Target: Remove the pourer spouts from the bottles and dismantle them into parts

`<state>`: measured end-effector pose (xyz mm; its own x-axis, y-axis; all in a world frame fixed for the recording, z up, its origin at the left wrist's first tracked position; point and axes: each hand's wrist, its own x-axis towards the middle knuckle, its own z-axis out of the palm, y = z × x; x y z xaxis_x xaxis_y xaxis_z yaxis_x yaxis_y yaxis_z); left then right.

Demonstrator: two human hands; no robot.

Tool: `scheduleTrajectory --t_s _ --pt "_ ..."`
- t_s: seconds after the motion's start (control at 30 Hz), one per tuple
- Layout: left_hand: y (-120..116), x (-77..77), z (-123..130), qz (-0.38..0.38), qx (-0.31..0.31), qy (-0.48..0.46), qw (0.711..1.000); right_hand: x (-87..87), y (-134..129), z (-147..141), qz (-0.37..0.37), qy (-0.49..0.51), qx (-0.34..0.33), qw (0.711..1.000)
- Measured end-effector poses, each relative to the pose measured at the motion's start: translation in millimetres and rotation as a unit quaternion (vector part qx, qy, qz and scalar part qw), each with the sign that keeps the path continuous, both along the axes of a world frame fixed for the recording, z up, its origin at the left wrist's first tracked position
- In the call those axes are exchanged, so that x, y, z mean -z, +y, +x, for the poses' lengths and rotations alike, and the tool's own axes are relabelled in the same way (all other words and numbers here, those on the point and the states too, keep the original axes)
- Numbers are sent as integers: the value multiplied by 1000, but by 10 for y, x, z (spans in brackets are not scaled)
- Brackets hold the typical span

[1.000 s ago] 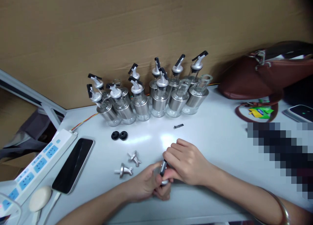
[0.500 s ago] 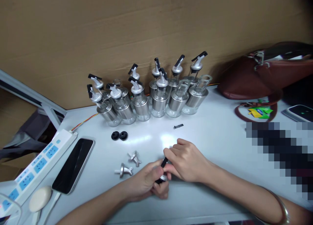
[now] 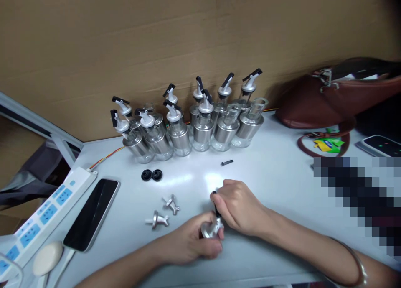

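My left hand (image 3: 189, 242) is closed around a bottle pour spout (image 3: 211, 229), its silver collar showing between thumb and fingers. My right hand (image 3: 239, 204) pinches the black lever (image 3: 216, 208) at the top of that spout between thumb and curled fingers. Where lever and spout meet is partly covered by the fingers. Left of my hands lie two silver spouts without levers, the nearer spout (image 3: 158, 220) and the farther spout (image 3: 171, 205). Two black round stoppers (image 3: 152, 175) lie side by side beyond them. A loose black lever (image 3: 227, 162) rests on the table ahead.
Glass bottles with steel bands (image 3: 180, 139) stand in rows by the cardboard wall (image 3: 140, 37); most carry spouts, several do not. A power strip (image 3: 46, 221), phone (image 3: 92, 215) and white oval object (image 3: 47, 258) lie left. A brown bag (image 3: 307, 102) and small packets (image 3: 328, 145) are right.
My left thumb has moved down off the lever, so the spout's silver collar now shows. The lever stands more upright in my right hand's pinch. The view has shifted slightly.
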<state>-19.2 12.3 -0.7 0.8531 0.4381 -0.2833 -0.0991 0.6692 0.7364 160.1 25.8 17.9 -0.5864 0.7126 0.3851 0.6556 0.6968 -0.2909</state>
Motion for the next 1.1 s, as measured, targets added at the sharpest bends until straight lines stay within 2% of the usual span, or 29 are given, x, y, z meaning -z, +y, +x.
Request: scheduleTrajectory --t_s 0.1,0.17,0.27,0.37,0.5,0.73,0.9,1.1 --pt "-14 17 7 1 -4 -9 1000 -62 30 19 -25 35 26 999" --pt "-9 14 20 -14 -11 -25 1000 -102 102 81 -71 50 84 993" --pt "10 -15 31 -52 -17 -32 998 -141 260 250 -173 28 199 964" --pt "26 -47 22 -84 -21 -26 996 -149 397 444 -230 -32 265 936" --pt "35 -65 8 -103 -21 -26 994 -142 463 595 -234 -53 275 931" --pt "42 -87 10 -127 -31 -21 991 -74 449 597 -180 -77 245 950" --pt "44 -87 0 -124 -30 -22 992 -90 442 624 -200 -141 266 932" --pt "52 -78 9 -125 -30 -23 991 -124 472 716 -200 -165 303 917"
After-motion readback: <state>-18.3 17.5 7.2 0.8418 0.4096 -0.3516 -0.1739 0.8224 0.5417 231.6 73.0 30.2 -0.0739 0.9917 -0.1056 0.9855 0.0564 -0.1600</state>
